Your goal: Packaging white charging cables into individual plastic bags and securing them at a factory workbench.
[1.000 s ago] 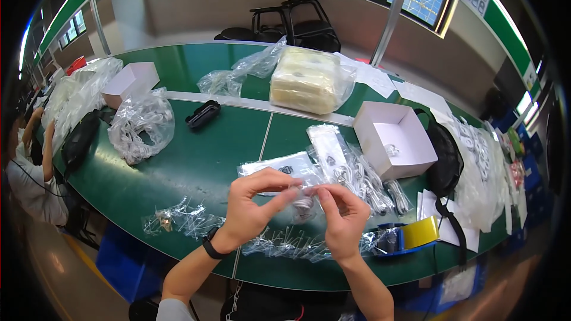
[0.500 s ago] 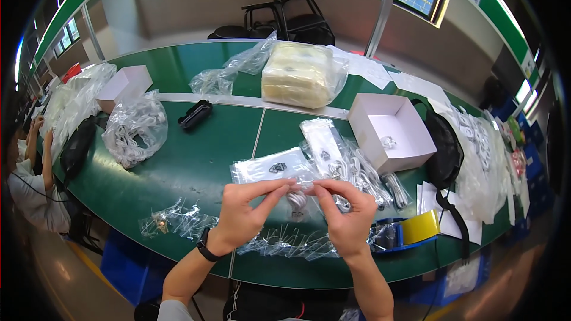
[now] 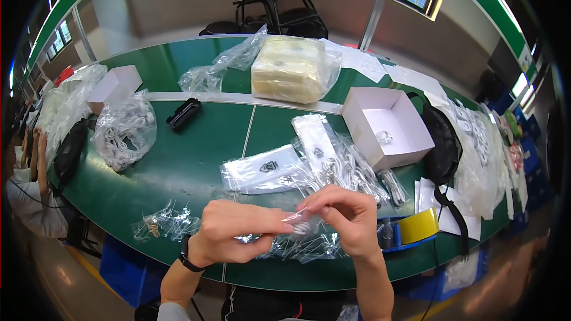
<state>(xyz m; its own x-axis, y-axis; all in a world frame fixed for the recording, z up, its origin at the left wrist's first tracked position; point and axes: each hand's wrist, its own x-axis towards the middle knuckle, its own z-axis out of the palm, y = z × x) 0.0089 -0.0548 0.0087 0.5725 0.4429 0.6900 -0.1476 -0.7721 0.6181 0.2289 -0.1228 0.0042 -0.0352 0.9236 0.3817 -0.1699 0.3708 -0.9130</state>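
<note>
A small clear plastic bag [image 3: 299, 219] with what looks like a coiled white cable inside is held up between my two hands, above the near part of the green table. My left hand [image 3: 235, 232], with a black band on its wrist, pinches the bag's left side. Fingers and thumb of my right hand [image 3: 350, 217] are closed on its upper right edge. Just beyond my hands lie flat clear bags with white contents [image 3: 264, 168] and several bagged white cables [image 3: 360, 175]. Beneath them is a pile of twist ties [image 3: 300, 247], partly hidden by my hands.
An open white box [image 3: 395, 128] stands at the right, beside a black bag [image 3: 441, 142]. A blue tape dispenser with yellow tape [image 3: 418, 226] sits near my right hand. Farther back are a wrapped cream block [image 3: 288, 71] and a black object [image 3: 184, 114]. Another person [image 3: 35, 202] works at far left.
Both hands have come lower and nearer to me with the bag. The left hand has turned so its back shows more, and the right fingers have shifted over the bag's edge.
</note>
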